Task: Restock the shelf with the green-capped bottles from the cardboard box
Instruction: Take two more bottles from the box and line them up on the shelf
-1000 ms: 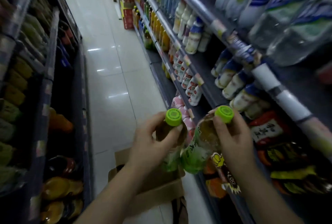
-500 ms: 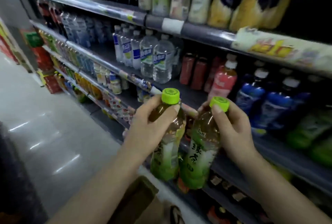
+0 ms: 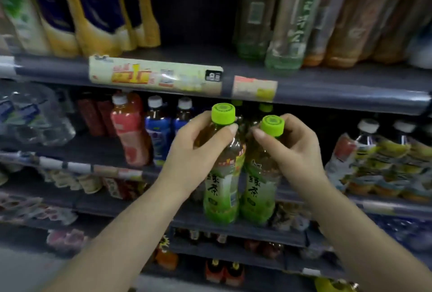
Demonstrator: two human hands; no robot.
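Note:
I hold two green-capped tea bottles upright, side by side, in front of the middle shelf. My left hand (image 3: 198, 151) grips the neck of the left bottle (image 3: 221, 188). My right hand (image 3: 292, 151) grips the neck of the right bottle (image 3: 258, 191). Both bottles have amber liquid and green labels. Behind them, deeper in the shelf (image 3: 327, 95), two more green caps (image 3: 265, 107) show in the dark gap. The cardboard box is out of view.
Blue-label bottles (image 3: 159, 132) and a pink bottle (image 3: 129, 128) stand left of the gap, yellow-label bottles (image 3: 378, 160) to the right. Large bottles (image 3: 287, 22) fill the shelf above, its edge with price tags (image 3: 154, 76) just over the caps. Lower shelves hold small goods.
My view has swung from the aisle to face the shelf straight on. Both bottles have come up from the box and now stand upright in front of the middle shelf's gap.

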